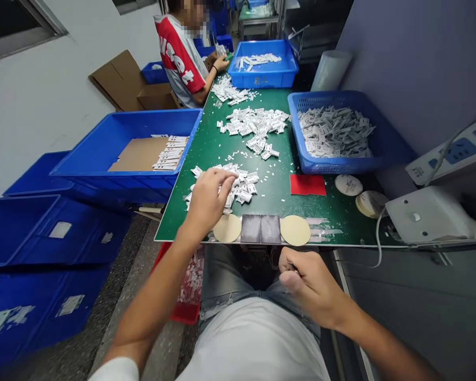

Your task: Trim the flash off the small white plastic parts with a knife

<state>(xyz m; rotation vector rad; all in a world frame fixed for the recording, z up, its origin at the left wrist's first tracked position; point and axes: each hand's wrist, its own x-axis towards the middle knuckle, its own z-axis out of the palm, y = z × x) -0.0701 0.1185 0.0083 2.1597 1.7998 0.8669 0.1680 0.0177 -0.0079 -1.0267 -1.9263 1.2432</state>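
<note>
My left hand (pixel 209 198) hovers above the near pile of small white plastic pieces (pixel 244 185) on the green tabletop. Its thumb and forefinger come together; whatever may be between them does not show. Just off the table's front edge, my right hand (pixel 311 283) is curled into a fist. A small dark bit shows between its thumb and fingers, too little to name. Along the edge lie two dark square pads (pixel 261 228) side by side, flanked by a cream round disc (pixel 227 228) on the left and another cream disc (pixel 295 230) on the right.
More white pieces (pixel 257 123) are heaped farther up the table. A blue basket (pixel 341 164) full of them stands right, near a red card (pixel 307 184) and a power strip (pixel 456 151). Blue bin (pixel 130 173) adjoins the left edge. A co-worker (pixel 182 58) sits beyond.
</note>
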